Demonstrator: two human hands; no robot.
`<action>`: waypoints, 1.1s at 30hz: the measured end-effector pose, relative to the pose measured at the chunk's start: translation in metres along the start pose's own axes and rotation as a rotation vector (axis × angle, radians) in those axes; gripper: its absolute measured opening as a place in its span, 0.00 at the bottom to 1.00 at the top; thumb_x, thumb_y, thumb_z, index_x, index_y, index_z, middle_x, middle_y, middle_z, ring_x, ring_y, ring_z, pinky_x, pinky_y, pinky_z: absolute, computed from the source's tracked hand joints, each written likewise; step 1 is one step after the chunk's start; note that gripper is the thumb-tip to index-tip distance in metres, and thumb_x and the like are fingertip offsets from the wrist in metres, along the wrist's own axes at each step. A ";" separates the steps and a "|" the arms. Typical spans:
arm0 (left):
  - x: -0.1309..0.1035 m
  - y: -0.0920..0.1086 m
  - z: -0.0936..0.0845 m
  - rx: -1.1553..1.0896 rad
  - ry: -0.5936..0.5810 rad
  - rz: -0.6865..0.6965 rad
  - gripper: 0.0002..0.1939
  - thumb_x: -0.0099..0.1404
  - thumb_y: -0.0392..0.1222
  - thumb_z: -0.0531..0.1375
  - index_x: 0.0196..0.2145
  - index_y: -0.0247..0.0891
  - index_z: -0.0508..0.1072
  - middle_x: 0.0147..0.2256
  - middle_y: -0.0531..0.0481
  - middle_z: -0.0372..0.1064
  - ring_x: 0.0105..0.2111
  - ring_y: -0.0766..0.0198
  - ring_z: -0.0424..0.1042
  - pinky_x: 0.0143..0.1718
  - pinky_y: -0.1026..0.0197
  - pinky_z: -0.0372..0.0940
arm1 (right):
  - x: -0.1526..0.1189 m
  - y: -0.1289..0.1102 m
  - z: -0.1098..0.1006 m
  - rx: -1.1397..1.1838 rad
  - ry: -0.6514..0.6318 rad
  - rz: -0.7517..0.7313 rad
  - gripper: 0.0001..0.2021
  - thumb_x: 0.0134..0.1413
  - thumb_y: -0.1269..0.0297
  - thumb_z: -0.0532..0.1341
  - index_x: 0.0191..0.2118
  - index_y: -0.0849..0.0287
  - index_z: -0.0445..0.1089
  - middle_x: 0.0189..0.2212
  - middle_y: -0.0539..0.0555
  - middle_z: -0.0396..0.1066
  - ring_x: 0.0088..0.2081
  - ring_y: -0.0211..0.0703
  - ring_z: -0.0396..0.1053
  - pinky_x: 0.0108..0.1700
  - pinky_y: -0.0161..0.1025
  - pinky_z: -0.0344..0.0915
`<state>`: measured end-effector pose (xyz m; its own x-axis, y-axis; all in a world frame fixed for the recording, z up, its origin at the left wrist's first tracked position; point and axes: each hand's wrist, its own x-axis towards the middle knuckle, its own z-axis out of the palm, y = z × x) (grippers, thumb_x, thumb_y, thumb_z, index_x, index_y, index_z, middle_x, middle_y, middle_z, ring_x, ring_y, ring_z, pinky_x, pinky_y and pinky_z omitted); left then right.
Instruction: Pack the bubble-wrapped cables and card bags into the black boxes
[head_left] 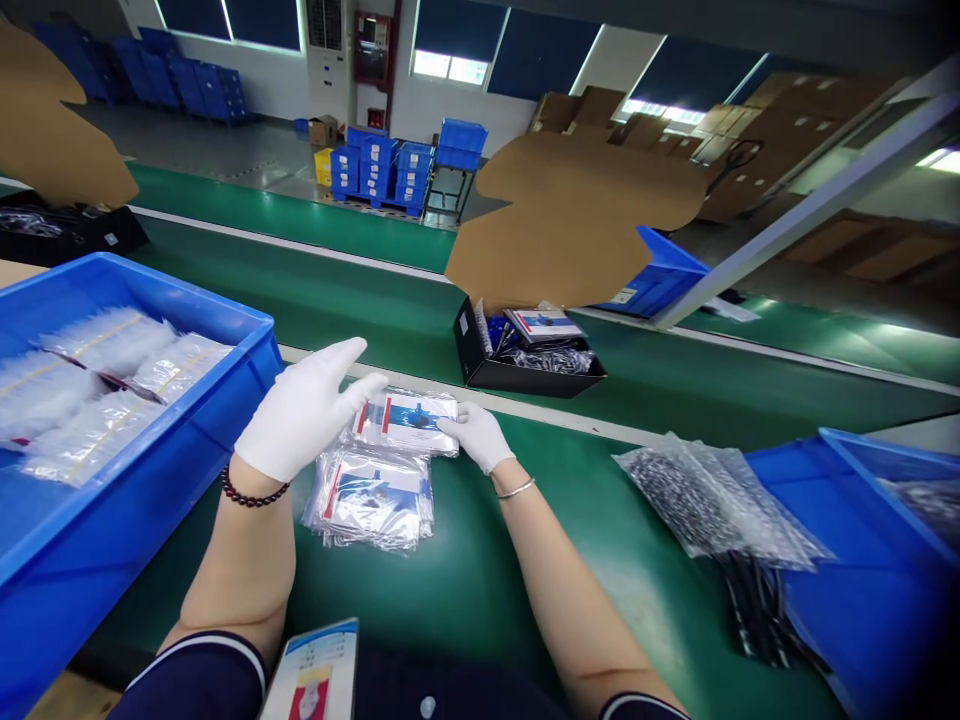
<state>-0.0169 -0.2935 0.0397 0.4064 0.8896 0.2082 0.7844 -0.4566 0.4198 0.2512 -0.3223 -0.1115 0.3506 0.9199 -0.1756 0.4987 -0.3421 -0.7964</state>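
Bagged booklets on the green bench (487, 580), between the two gloved hands: an upper bag (416, 415) set just beyond a lower pile (375, 497), near edge seeming to overlap it. Right hand (478, 436) at the upper bag's right edge, thumb on its face; whether the fingers pinch from beneath, cannot tell. Left hand (304, 410) at the far left corner, fingers long, thumb well apart, nothing gripped that shows; contact unclear. Handling, as I judge it: clear film is slick and likely to cling, so take bags by the edge and check that only one comes away. Light thumb pressure should do; a hard squeeze may crease the booklet. Best to square edges with both palms, pictures facing up, left wrist clear of the blue bin (187, 440) beside it.
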 end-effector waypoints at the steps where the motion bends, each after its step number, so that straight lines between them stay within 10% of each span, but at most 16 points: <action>1: -0.001 0.001 0.000 0.000 -0.004 0.001 0.32 0.67 0.61 0.48 0.61 0.40 0.61 0.60 0.50 0.61 0.59 0.55 0.61 0.60 0.56 0.56 | -0.001 0.002 0.000 0.024 -0.004 -0.016 0.13 0.41 0.59 0.65 0.33 0.60 0.70 0.27 0.51 0.73 0.31 0.44 0.69 0.33 0.36 0.63; 14: -0.001 0.004 0.002 -0.015 -0.022 0.028 0.33 0.67 0.63 0.46 0.61 0.40 0.61 0.59 0.48 0.61 0.59 0.55 0.60 0.61 0.54 0.56 | -0.005 0.006 0.013 0.185 -0.099 -0.036 0.21 0.39 0.60 0.67 0.42 0.62 0.67 0.31 0.53 0.74 0.32 0.46 0.71 0.33 0.37 0.65; 20: -0.002 0.002 0.001 -0.024 -0.010 0.030 0.32 0.67 0.60 0.48 0.61 0.40 0.61 0.59 0.49 0.61 0.59 0.56 0.61 0.61 0.55 0.56 | -0.007 0.007 0.008 0.074 0.017 -0.012 0.06 0.47 0.61 0.60 0.30 0.57 0.66 0.26 0.51 0.71 0.31 0.45 0.69 0.35 0.38 0.64; 27: 0.009 0.014 0.023 -0.145 -0.181 0.294 0.19 0.69 0.50 0.47 0.45 0.47 0.76 0.54 0.57 0.68 0.62 0.57 0.55 0.61 0.54 0.57 | -0.034 -0.025 -0.019 0.280 0.290 -0.052 0.15 0.54 0.50 0.55 0.37 0.58 0.64 0.29 0.53 0.71 0.31 0.45 0.69 0.33 0.40 0.66; 33: 0.011 0.044 0.043 -0.418 -0.153 0.217 0.16 0.64 0.51 0.54 0.42 0.46 0.77 0.44 0.53 0.75 0.44 0.56 0.74 0.50 0.58 0.67 | -0.064 -0.036 -0.042 0.468 0.028 -0.308 0.21 0.50 0.49 0.62 0.46 0.58 0.67 0.35 0.52 0.73 0.35 0.43 0.71 0.40 0.39 0.68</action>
<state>0.0423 -0.3039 0.0221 0.6284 0.7487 0.2111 0.4319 -0.5615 0.7058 0.2439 -0.3772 -0.0472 0.2686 0.9562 0.1160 0.1783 0.0690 -0.9816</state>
